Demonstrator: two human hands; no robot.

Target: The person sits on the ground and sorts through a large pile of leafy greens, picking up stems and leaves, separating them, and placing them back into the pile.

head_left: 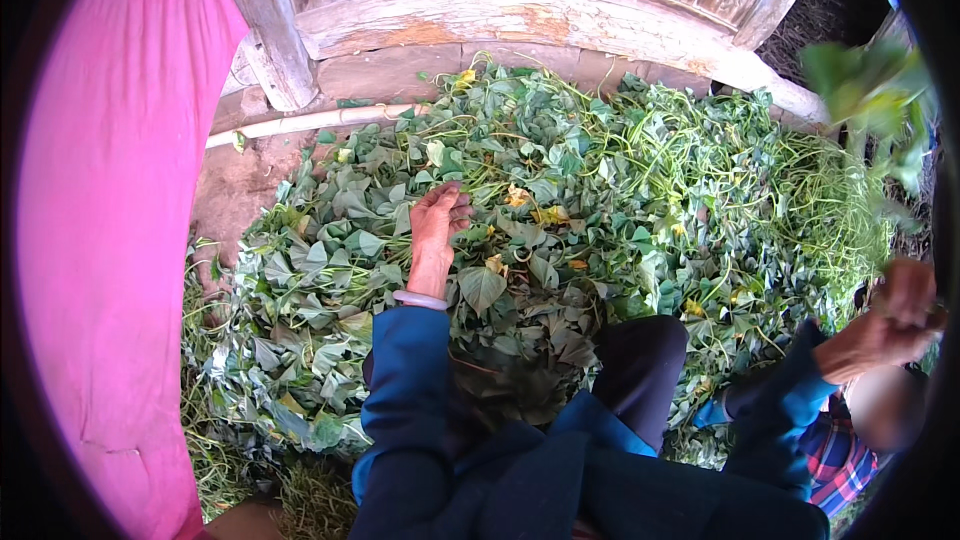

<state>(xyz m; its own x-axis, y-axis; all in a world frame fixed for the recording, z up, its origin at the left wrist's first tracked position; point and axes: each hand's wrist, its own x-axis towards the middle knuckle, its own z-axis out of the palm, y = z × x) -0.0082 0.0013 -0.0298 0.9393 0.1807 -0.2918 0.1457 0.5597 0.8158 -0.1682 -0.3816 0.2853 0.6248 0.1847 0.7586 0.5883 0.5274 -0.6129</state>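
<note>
A broad heap of green leafy vines (350, 205) lies in front of me, some leaves yellowed. My left hand (438, 222), with a pale bangle at the wrist, is over the middle of the heap. Its fingers are curled closed among leaves and stems; whatever they hold is hidden. Out at the far right edge is my right hand (868, 345), its fingers smeared by motion, so their hold cannot be made out. A blurred hand (908, 292) overlaps it there; whose it is remains unclear. Higher up on that side, a blurred bunch of leaves (875, 90) is in the air.
Another person in a plaid garment (838, 465) is close on my right. Pink cloth (120, 240) hangs at the left. A weathered wooden panel (520, 25) stands behind the heap, with a pale pole (310, 122) on the ground before it. My knee (645, 360) is bent over the vines.
</note>
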